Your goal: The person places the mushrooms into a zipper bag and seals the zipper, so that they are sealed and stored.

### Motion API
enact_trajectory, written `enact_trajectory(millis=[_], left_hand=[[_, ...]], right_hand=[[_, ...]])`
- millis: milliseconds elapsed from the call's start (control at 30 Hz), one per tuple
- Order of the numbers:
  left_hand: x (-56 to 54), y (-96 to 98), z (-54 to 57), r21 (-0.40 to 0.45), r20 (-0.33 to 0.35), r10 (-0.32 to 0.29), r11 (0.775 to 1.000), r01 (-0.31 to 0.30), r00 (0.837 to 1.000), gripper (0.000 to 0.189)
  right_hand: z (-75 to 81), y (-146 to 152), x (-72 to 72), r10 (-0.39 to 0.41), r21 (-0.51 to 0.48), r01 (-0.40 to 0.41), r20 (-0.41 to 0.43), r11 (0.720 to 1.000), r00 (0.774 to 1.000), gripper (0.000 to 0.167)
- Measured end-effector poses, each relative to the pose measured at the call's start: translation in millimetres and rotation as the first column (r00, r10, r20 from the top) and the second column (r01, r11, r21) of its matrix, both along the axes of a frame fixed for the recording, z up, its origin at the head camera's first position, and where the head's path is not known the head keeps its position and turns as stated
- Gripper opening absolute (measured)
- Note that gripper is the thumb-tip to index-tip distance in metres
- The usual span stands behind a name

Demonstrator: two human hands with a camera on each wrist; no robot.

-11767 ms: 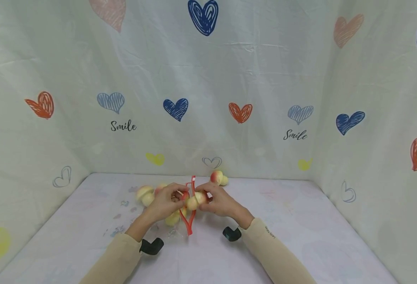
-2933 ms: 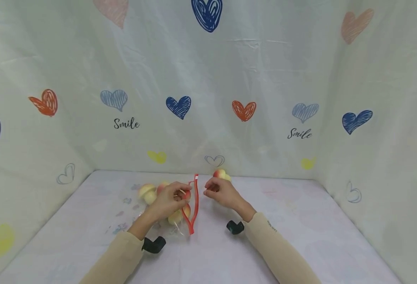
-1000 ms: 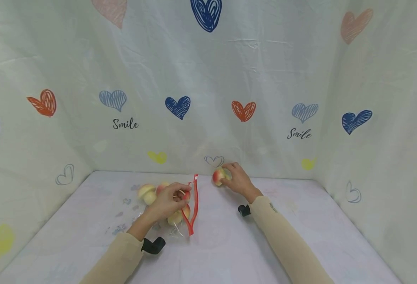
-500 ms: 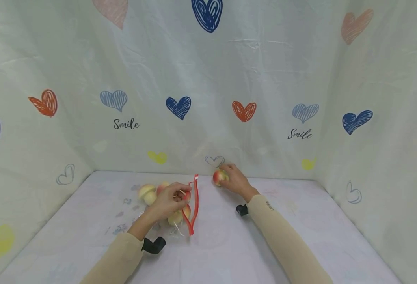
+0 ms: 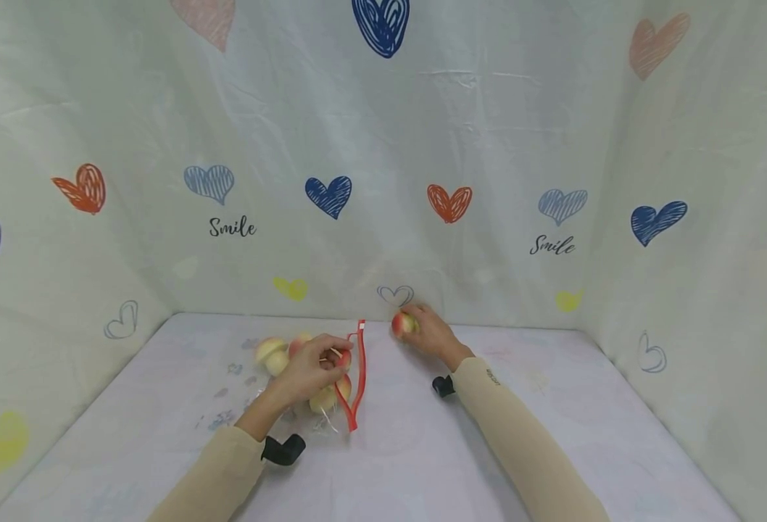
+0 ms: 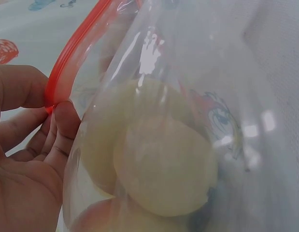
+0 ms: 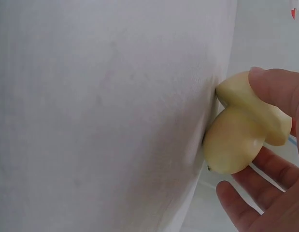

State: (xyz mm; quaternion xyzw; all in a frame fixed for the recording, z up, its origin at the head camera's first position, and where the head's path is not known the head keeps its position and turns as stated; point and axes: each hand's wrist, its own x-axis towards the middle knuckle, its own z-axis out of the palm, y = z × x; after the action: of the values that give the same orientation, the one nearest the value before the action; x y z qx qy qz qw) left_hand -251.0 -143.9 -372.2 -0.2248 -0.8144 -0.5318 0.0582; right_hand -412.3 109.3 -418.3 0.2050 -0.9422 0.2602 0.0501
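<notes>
At the rear edge of the table [image 5: 396, 471], my right hand [image 5: 432, 333] grips a mushroom-shaped piece [image 5: 401, 326], hiding part of it. My left hand [image 5: 305, 371] pinches the red rim [image 5: 362, 370] of a clear bag [image 6: 202, 53], obscuring some pieces [image 5: 322, 400] beyond. Sleeve lettering [image 5: 493, 377] is too small to read; the backdrop [image 5: 383, 254] reads "Smile" twice.

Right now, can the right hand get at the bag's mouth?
Probably yes: in the head view nothing shows between the right hand, which holds a mushroom-shaped piece, and the bag, whose red edges stand apart, one pinched by the left hand.
</notes>
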Motion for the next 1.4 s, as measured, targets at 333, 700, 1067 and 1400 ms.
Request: enact_trajectory(millis=[333,700,1067,1400], left_hand=[[-10.9,-2.7,-12.9,0.006,-0.007,-0.009,1.0,0.009,1.0,0.033],[-24.8,-6.4,-30.8,0.015,-0.006,0.017,1.0,-0.017,1.0,0.032],[-0.1,0.4,-0.3,0.012,0.006,0.009,1.0,-0.009,1.0,0.032],[-10.1,-1.6,-12.0,0.005,0.015,0.007,1.0,-0.007,1.0,0.034]], right_hand=[[-1.5,-0.8,-0.9,0.011,-0.014,-0.011,-0.004,1.0,1.0,0.057],[-2.7,-0.2,-2.4,0.039,-0.04,-0.04,-0.025,0.998,0.999,0.058],[-0.8,-0.4,4.1,0.037,-0.056,-0.039,-0.047,0.998,0.998,0.058],[1.2,-3.5,16.0,0.074,-0.058,-0.077,-0.056,0.995,0.996,0.056]])
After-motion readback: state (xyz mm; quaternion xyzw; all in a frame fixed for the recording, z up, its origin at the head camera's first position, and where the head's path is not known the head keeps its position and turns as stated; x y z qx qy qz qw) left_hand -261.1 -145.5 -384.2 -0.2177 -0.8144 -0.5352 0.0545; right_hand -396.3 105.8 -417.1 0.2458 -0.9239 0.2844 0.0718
